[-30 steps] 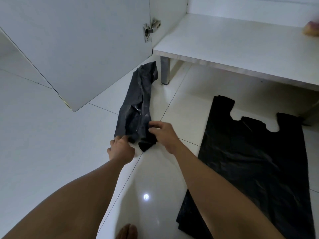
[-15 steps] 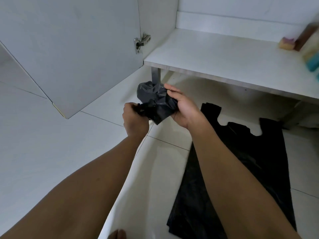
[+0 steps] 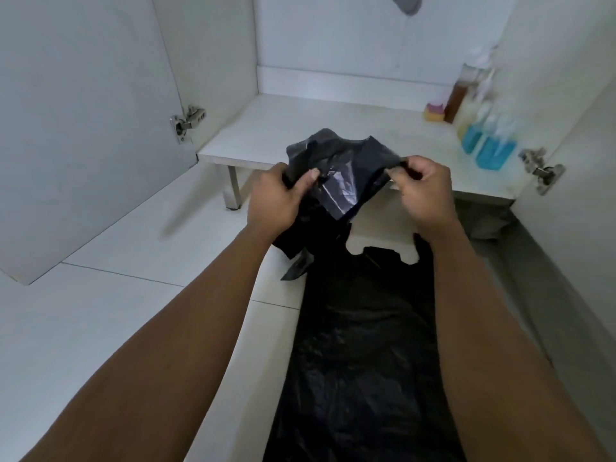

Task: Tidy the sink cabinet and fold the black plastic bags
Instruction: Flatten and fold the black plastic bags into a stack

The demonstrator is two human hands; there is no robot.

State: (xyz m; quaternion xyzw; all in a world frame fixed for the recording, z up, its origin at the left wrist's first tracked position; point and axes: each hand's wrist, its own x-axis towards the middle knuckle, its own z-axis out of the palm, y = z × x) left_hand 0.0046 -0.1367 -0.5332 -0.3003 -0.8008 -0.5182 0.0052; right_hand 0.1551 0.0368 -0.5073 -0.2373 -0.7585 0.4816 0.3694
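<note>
I hold a crumpled black plastic bag [image 3: 346, 175] in the air in front of the open sink cabinet. My left hand [image 3: 276, 198] grips its left edge, thumb on top. My right hand [image 3: 423, 188] pinches its right edge. The bag's lower part hangs down between my hands. A second black plastic bag [image 3: 360, 345] lies spread flat on the floor tiles below, handles pointing toward the cabinet. The cabinet's white bottom shelf [image 3: 320, 128] stands just behind the held bag.
Two blue-liquid spray bottles [image 3: 490, 145], a brown bottle [image 3: 458, 98] and a pink and yellow sponge [image 3: 434, 111] stand at the shelf's right end. An open cabinet door [image 3: 83, 111] is on the left, another door [image 3: 573, 145] on the right. A metal leg [image 3: 233, 186] holds up the shelf.
I lifted the bag off the floor, bunched it, and now both hands pull it apart in the air. The view swung right and up toward the cabinet interior.
</note>
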